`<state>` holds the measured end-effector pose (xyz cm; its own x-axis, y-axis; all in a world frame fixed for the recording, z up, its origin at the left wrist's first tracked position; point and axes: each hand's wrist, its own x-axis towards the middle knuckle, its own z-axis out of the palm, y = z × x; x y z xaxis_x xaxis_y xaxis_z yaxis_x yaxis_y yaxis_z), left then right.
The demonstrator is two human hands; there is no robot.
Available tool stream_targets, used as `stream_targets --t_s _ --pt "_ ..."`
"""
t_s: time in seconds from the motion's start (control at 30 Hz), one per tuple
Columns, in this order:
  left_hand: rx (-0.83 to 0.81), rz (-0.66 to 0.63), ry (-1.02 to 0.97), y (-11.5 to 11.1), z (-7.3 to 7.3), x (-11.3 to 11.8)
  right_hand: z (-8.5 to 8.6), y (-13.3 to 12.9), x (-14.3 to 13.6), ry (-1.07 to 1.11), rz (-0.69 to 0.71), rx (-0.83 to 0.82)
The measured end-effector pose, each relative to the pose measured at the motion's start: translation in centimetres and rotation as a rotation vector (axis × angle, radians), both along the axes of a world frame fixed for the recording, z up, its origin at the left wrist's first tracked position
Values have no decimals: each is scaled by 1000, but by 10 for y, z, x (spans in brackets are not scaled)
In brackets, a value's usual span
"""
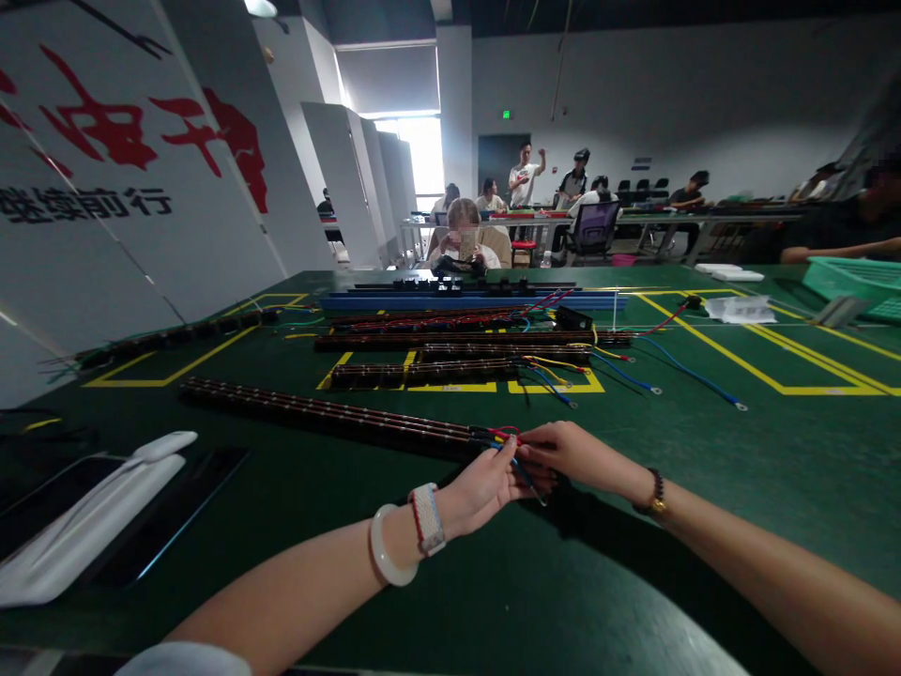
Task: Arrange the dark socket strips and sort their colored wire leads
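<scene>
In front of me a long dark bar assembly [316, 410] lies slanted on the green table, with several thin copper-coloured lines along it. Short red wires [508, 430] and a blue wire [529, 477] come out of its right end. My left hand [485, 490] is closed on these wires, palm turned up, with the thumb pressed on them. From the right, my right hand [567, 453] pinches the same bundle, its fingertips meeting those of the left. The blue wire's ring terminal [542, 501] pokes out below the fingers. Exactly which wires each hand grips is partly hidden.
Beyond lie several similar bar assemblies [422, 373] with lugged wires, then a blue rail [465, 302]. At left are a white pouch-like object [91, 526] and a dark flat panel [179, 507]. A green basket [855, 286] stands far right. A person [463, 239] sits opposite.
</scene>
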<state>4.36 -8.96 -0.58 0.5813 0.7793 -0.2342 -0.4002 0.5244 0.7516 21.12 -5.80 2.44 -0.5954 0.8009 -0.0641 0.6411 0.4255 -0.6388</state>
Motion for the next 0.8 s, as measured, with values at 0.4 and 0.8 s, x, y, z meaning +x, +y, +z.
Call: stream_targets --t_s 0.4,0.8 --pt "23 72 -28 0 -2 3 15 -7 0 -126 4 171" --pt "-72 33 -48 1 6 -1 -4 22 18 234 -12 -538"
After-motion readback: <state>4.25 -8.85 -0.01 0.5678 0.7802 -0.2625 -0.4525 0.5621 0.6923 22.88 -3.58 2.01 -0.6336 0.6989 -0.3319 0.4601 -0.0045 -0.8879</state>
